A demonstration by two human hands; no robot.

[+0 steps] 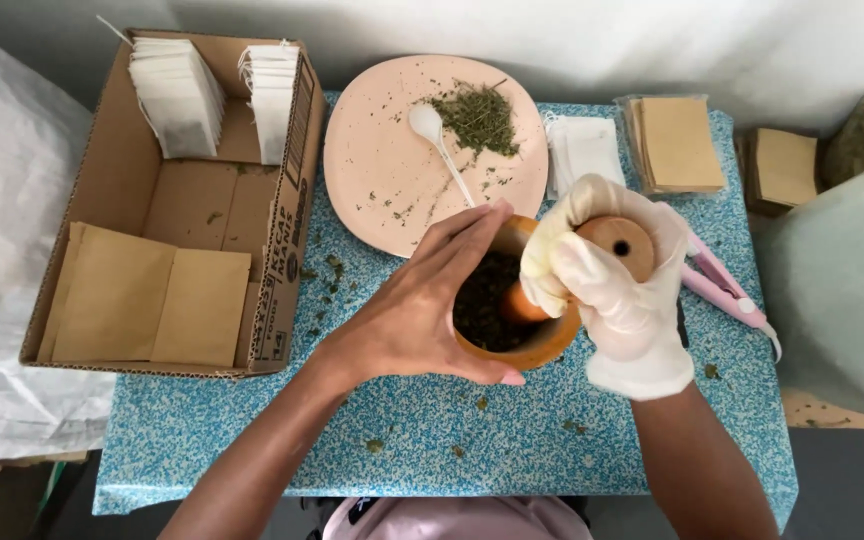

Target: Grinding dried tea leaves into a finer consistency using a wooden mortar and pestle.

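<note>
pink plate (372, 170), white glove (632, 300) — speckled blue table (512, 440)

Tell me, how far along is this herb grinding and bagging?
Done: filled white tea bags stand in the cardboard box, with brown envelopes below them. In hand: the left hand steadies the wooden mortar of dark herbs while the gloved right hand grips the pestle. Left: dried herbs on the pink plate, and unused white bags and brown envelopes behind.
</note>
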